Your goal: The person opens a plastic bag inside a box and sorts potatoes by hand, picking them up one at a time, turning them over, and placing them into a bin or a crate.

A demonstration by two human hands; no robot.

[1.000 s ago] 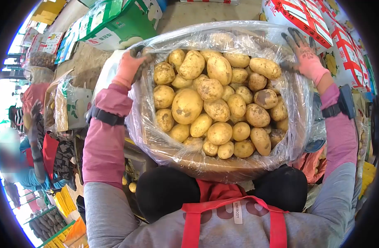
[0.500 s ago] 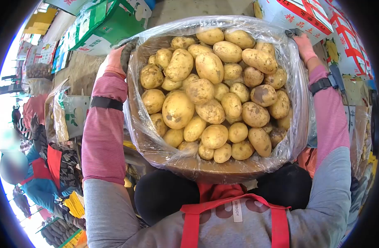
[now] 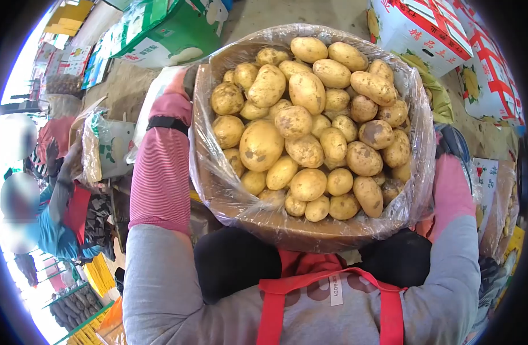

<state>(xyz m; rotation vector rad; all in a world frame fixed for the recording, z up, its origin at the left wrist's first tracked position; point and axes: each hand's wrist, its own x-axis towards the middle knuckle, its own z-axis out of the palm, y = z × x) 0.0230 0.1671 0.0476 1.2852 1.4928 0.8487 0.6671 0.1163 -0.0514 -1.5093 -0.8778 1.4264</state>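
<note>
- The box (image 3: 310, 233) is right in front of the person's body, its near side by the two dark-clad knees (image 3: 236, 263); it is brown and lined with clear plastic (image 3: 209, 172), which is folded out over the rim.
- Potatoes (image 3: 306, 92) fill the box in a heap, yellow-skinned and of mixed sizes, several with brown patches of dirt; one of the biggest lies left of the middle.
- The left hand (image 3: 186, 82), in a pink and dark glove, is at the far left corner of the box, against its outer side. Its fingertips are hidden, so whether it is gripping the box cannot be told.
- The right hand (image 3: 442, 140) is lower down, beside the right side of the box. It is mostly hidden, and its grip cannot be told either.
- A white sheet or bag (image 3: 154, 106) lies just beside the left forearm.
- Yellow-green cloth (image 3: 435, 92) shows past the far right corner of the box.
- On the floor (image 3: 269, 16) beyond stand a green box (image 3: 166, 31) to the left and white boxes with red markings (image 3: 419, 35) to the right.
- Another person in blue and red (image 3: 59, 227) is at the far left.
</note>
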